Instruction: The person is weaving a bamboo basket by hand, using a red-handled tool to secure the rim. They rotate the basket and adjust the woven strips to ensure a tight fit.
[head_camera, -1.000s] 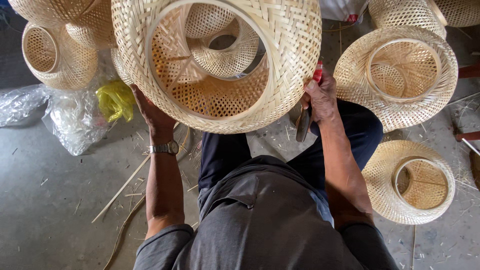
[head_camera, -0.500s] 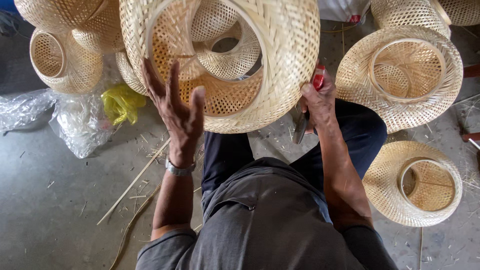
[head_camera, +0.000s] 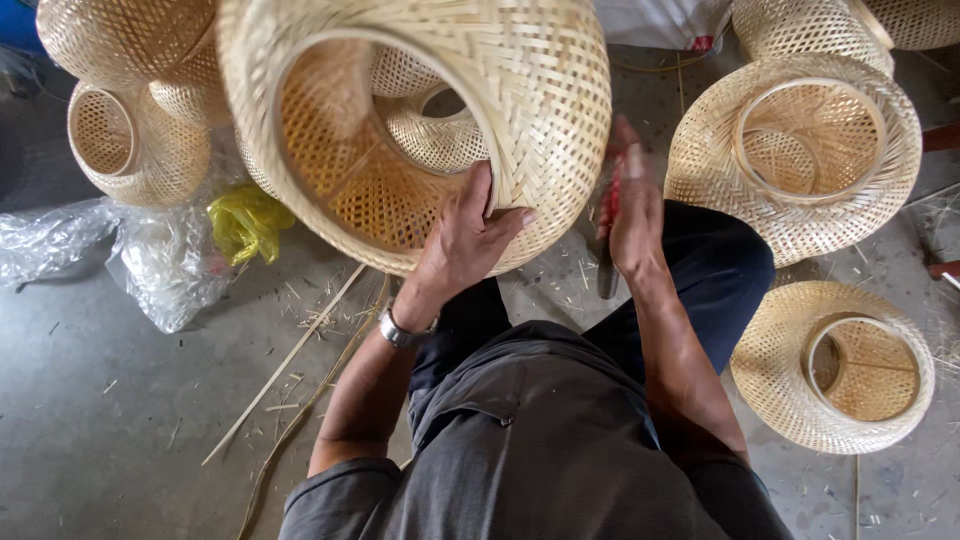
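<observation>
You are gripping the big woven bamboo shade (head_camera: 480, 110) with your left hand (head_camera: 465, 235): its fingers (head_camera: 480, 195) are hooking over the rim of the wide opening while the thumb is pressing on the outer weave, so the shade is sitting just above and around those fingers, tilted with its mouth toward you. Your right hand (head_camera: 632, 215) is hanging just to the right of the shade, blurred; its fingers are clenching a red-handled tool (head_camera: 607, 215) whose dark end is pointing down past your knee. Right of those fingers, a second woven shade (head_camera: 795, 150) is resting on the floor (head_camera: 120, 420), and a smaller woven shade (head_camera: 835, 365) is lying below it, near your right forearm. Left of your left fingers, a yellow plastic bag (head_camera: 245, 220) and clear plastic wrap (head_camera: 150, 260) are lying on the floor, with thin bamboo strips (head_camera: 290, 365) beside your left wrist.
</observation>
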